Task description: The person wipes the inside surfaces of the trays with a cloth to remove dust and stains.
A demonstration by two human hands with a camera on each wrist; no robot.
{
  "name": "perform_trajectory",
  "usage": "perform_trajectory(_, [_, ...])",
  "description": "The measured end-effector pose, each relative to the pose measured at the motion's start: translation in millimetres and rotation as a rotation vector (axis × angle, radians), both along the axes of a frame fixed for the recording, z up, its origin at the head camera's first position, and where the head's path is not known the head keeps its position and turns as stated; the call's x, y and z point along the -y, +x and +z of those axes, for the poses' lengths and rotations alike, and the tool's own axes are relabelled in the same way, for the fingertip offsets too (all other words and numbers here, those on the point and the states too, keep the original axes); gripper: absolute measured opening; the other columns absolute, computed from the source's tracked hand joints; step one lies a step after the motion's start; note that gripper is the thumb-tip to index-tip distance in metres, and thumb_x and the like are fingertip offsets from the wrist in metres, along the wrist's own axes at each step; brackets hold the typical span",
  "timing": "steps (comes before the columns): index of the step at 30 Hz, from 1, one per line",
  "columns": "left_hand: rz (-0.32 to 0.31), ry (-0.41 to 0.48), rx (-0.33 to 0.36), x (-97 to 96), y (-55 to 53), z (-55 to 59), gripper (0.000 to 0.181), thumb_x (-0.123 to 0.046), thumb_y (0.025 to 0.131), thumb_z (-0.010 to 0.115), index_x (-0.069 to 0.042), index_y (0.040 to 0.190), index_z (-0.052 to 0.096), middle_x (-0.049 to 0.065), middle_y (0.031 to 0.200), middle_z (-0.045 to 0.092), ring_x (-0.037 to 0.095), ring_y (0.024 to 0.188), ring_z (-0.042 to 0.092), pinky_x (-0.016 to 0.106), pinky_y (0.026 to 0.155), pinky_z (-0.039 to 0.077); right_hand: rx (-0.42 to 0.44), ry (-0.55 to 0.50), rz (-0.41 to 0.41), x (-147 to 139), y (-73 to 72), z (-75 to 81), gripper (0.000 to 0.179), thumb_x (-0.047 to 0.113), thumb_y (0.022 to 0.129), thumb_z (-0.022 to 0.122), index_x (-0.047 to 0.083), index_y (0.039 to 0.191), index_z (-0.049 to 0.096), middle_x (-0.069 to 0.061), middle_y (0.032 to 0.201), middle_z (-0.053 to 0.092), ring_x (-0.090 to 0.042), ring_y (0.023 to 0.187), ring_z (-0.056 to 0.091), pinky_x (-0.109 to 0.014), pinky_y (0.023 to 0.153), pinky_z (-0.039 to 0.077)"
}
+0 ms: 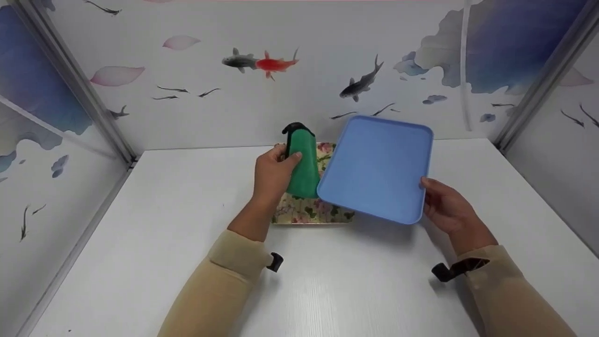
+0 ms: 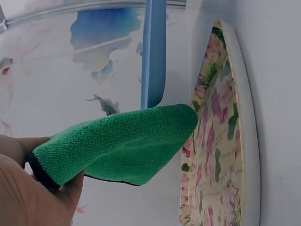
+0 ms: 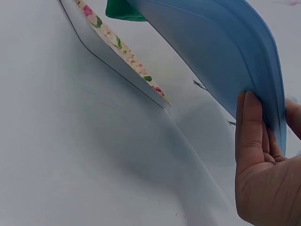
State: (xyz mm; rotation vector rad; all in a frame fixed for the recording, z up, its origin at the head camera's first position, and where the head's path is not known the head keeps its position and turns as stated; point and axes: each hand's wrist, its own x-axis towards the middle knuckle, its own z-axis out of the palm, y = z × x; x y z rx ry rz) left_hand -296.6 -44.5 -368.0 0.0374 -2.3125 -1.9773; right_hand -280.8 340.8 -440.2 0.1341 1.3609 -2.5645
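Observation:
My left hand [image 1: 271, 174] pinches a folded green towel [image 1: 304, 164] with black edging, thumb on the near face. Its fuzzy pile shows in the left wrist view, where the cloth [image 2: 122, 136] droops away from the fingers. With thumb and fingers, my right hand [image 1: 448, 207] grips the right edge of a light blue rectangular tray [image 1: 381, 168]. This tray is raised and tilted, its inner face toward the head camera. Its lower left corner meets the towel's lower end in the head view. The right wrist view shows the fingers [image 3: 250, 127] flat against its underside.
A floral-patterned tray [image 1: 292, 216] lies on the white table [image 1: 323, 281] beneath the towel and blue tray, partly covered by them in the head view. Behind it rises a white wall panel [image 1: 309, 103] with painted fish. Side panels with metal corner posts [image 1: 538, 89] enclose the table.

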Motion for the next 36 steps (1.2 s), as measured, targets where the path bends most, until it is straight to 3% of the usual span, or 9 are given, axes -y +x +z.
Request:
perform_trajectory(7, [-0.114,-0.290,-0.069,-24.6,8.4,-7.5,0.039,-0.031,0.106,0.061,-0.015,0.142,0.058,0.009,0.141,0.065,0.024,0.123,0.065,0.048,0.101,0.056,0.006,-0.011,-0.019,2,2.0,3.3,0.019,0.009,0.105,0.058,0.012,0.122,0.066,-0.002,0.118,0.074,-0.014,0.109,0.073,-0.025,0.091,0.060])
perform_trajectory(14, [-0.186,-0.745,-0.163,-51.7,13.9,-15.3,0.039,-0.032,0.109,0.055,-0.021,0.146,0.051,0.009,0.129,0.069,0.023,0.104,0.067,0.045,0.090,0.059,0.027,-0.071,-0.053,1,3.7,6.4,0.022,0.005,0.102,0.061,0.011,0.122,0.063,-0.004,0.119,0.074,-0.016,0.109,0.074,-0.028,0.092,0.061])
perform_trajectory(18, [-0.217,-0.941,-0.220,-61.8,15.4,-20.4,0.036,-0.030,0.108,0.056,-0.019,0.142,0.051,0.008,0.119,0.073,0.021,0.093,0.069,0.042,0.086,0.062,0.030,-0.072,-0.085,2,4.4,7.8,0.026,0.003,0.100,0.063,0.010,0.125,0.059,-0.004,0.117,0.075,-0.017,0.108,0.075,-0.028,0.091,0.061])
perform_trajectory(22, [-0.217,-1.011,-0.221,-66.0,15.3,-25.0,0.036,-0.029,0.109,0.054,-0.017,0.143,0.049,0.009,0.111,0.074,0.020,0.083,0.069,0.039,0.078,0.063,0.057,-0.079,-0.102,4,4.9,8.0,0.024,0.003,0.100,0.063,0.008,0.123,0.056,-0.005,0.112,0.075,-0.016,0.103,0.075,-0.025,0.087,0.061])
perform_trajectory(27, [-0.193,-1.039,-0.235,-69.4,15.1,-28.4,0.034,-0.030,0.109,0.055,-0.016,0.140,0.051,0.009,0.102,0.075,0.019,0.076,0.068,0.038,0.072,0.063,0.069,-0.110,-0.124,6,5.9,7.5,0.012,0.000,0.100,0.061,0.004,0.106,0.071,-0.008,0.104,0.077,-0.016,0.097,0.076,-0.024,0.082,0.062])
perform_trajectory(36, [-0.183,-1.261,-0.328,-80.1,19.6,-33.8,0.032,-0.033,0.109,0.053,-0.015,0.135,0.053,0.003,0.078,0.069,0.018,0.060,0.066,0.034,0.052,0.056,0.056,-0.053,-0.137,11,7.4,11.0,0.012,0.002,0.099,0.063,0.008,0.105,0.072,-0.005,0.106,0.075,-0.013,0.099,0.073,-0.022,0.082,0.061])
